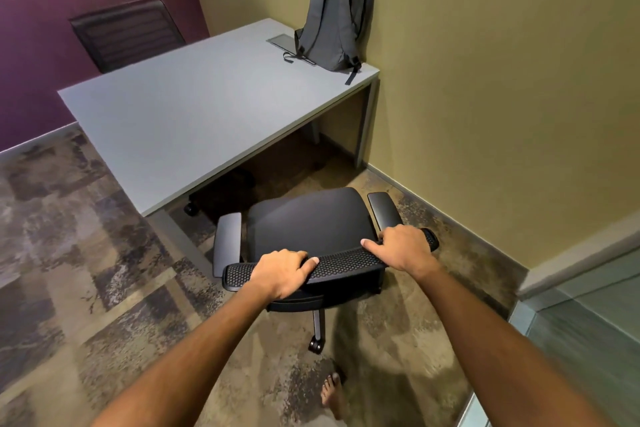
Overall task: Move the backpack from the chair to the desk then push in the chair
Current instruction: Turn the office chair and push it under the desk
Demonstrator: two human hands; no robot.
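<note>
From the head camera, the backpack [334,14] is a soft grey fabric bag standing upright at the far right corner of the desk [180,121], leaning against the yellow wall, its darker straps trailing onto the smooth pale grey top. The chair [311,229] sits just outside the desk's near edge on mottled brown carpet, with a matte black seat, curved armrests and a perforated mesh backrest. The left hand [282,272] and the right hand [401,246] both clasp the backrest's top rim, fingers curled over it. A second dark chair [128,33] stands beyond the desk.
</note>
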